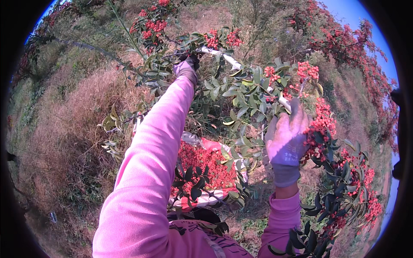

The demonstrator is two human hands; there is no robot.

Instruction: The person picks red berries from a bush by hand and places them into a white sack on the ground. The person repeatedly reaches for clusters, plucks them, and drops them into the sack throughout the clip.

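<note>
A pale branch (232,61) of a Sichuan pepper tree arches before me, with green leaflets (255,96) and red berry clusters (308,71) along it. My right hand (288,138), in a light glove bearing writing, has its fingers over the branch's lower right stretch, palm away from me. Beside it hangs a dense berry cluster (322,121). At the branch's far left end is my left hand (187,68), gloved, its dark fingertips among the leaves; what they hold is hidden. Below the arms lies a red and white bag (206,201) with many loose red berries (209,164).
A leafy twig (193,183) overhangs the bag. More berry-laden branches (358,180) hang at lower right, close to my right sleeve. Other fruiting trees (348,42) stand at upper right, and dry grass (87,116) covers the ground to the left.
</note>
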